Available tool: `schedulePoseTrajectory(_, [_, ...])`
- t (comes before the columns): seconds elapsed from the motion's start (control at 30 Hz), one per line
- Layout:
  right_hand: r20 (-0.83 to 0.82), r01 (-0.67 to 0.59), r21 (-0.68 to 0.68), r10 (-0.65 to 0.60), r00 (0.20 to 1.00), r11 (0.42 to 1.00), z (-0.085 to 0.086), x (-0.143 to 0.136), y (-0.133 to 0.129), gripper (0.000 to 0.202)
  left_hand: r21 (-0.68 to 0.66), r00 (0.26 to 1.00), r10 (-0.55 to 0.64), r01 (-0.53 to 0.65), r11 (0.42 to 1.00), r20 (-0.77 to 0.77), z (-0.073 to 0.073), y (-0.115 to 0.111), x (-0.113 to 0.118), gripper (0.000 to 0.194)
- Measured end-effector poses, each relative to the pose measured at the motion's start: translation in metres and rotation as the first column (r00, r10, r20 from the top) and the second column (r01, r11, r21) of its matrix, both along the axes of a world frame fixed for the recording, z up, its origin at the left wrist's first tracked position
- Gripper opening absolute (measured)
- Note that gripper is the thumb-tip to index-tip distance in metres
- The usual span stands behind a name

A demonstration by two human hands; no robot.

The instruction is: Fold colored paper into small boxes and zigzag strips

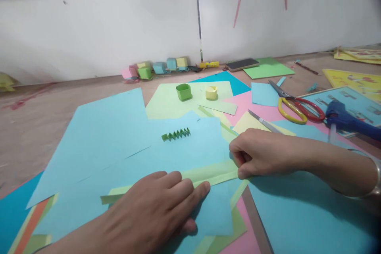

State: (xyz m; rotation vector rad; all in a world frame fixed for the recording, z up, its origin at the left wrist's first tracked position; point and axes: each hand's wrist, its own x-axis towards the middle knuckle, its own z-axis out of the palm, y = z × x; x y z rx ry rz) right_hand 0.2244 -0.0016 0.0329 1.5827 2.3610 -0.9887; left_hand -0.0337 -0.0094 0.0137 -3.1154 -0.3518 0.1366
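A pale green paper strip [218, 176] with a lengthwise fold lies across light blue sheets [104, 139]. My left hand [157, 202] rests over its left part, fingers stretched out and the index fingertip pressing on the strip. At the strip's right end my right hand [258, 152] is closed, thumb and fingers pinching the paper. Beyond my hands sits a zigzag-folded dark green strip [176, 134]. Farther back, a small green paper box [183, 92] and a small pale yellow paper box [211, 93] stand on a pale green sheet [163, 103].
A craft knife [263, 121], scissors [293, 107] with red and yellow handles and a blue glue gun [348, 117] lie to the right. Along the white wall stand several small paper boxes [160, 67], a yellow glue stick [209, 64] and a phone [242, 64].
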Motion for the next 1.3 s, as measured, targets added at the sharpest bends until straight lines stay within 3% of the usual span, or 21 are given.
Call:
schedulePoseTrajectory(0.17, [0.021, -0.005, 0.018, 0.004, 1.0, 1.0, 0.001, 0.002, -0.002, 0.012, 0.036, 0.999, 0.02, -0.021, 0.999, 0.031, -0.005, -0.003, -0.013, 0.038])
schedulePoseTrajectory(0.27, [0.115, -0.09, 0.212, 0.067, 0.991, 0.973, -0.004, -0.004, -0.018, 0.01, 0.045, 0.999, 0.007, -0.008, 0.999, 0.039, -0.009, -0.002, -0.013, 0.039])
schedulePoseTrajectory(0.33, [0.186, -0.214, 0.458, 0.142, 0.972, 0.863, -0.011, -0.013, -0.037, 0.011, 0.048, 0.999, -0.009, 0.007, 0.999, 0.049, -0.011, -0.002, -0.011, 0.039])
schedulePoseTrajectory(0.4, [0.28, -0.282, 0.737, 0.103, 0.954, 0.614, -0.021, -0.025, -0.057, 0.009, 0.047, 0.999, -0.01, 0.007, 0.999, 0.051, -0.013, -0.002, -0.009, 0.041])
schedulePoseTrajectory(0.47, [0.376, -0.377, 0.826, 0.087, 0.922, 0.42, -0.032, -0.036, -0.076, 0.028, 0.042, 0.999, -0.007, 0.005, 0.999, 0.048, -0.013, -0.003, -0.009, 0.043])
schedulePoseTrajectory(0.53, [0.461, -0.46, 0.823, 0.079, 0.884, 0.333, -0.042, -0.042, -0.088, 0.04, 0.029, 0.999, 0.004, -0.005, 1.0, 0.042, -0.013, -0.003, -0.009, 0.044])
schedulePoseTrajectory(0.6, [0.536, -0.534, 0.791, 0.083, 0.84, 0.298, -0.049, -0.042, -0.093, 0.046, 0.008, 0.999, 0.013, -0.014, 1.0, 0.043, -0.013, -0.004, -0.011, 0.044])
schedulePoseTrajectory(0.77, [0.595, -0.585, 0.763, 0.054, 0.802, 0.275, -0.057, -0.031, -0.096, 0.044, -0.03, 0.997, 0.063, -0.062, 0.998, 0.042, -0.013, -0.005, -0.014, 0.044])
schedulePoseTrajectory(0.93, [0.579, -0.544, 0.766, 0.0, 0.815, 0.344, -0.058, -0.024, -0.098, 0.039, -0.03, 0.996, 0.075, -0.074, 0.997, 0.052, -0.017, -0.006, -0.015, 0.042])
schedulePoseTrajectory(1.13, [0.555, -0.507, 0.77, -0.015, 0.832, 0.387, -0.057, -0.023, -0.099, 0.03, -0.04, 0.995, 0.09, -0.088, 0.995, 0.049, -0.015, -0.006, -0.015, 0.041])
schedulePoseTrajectory(1.3, [0.458, -0.395, 0.805, -0.041, 0.888, 0.442, -0.04, -0.026, -0.089, 0.016, -0.053, 0.994, 0.101, -0.098, 0.994, 0.043, -0.011, -0.006, -0.013, 0.041])
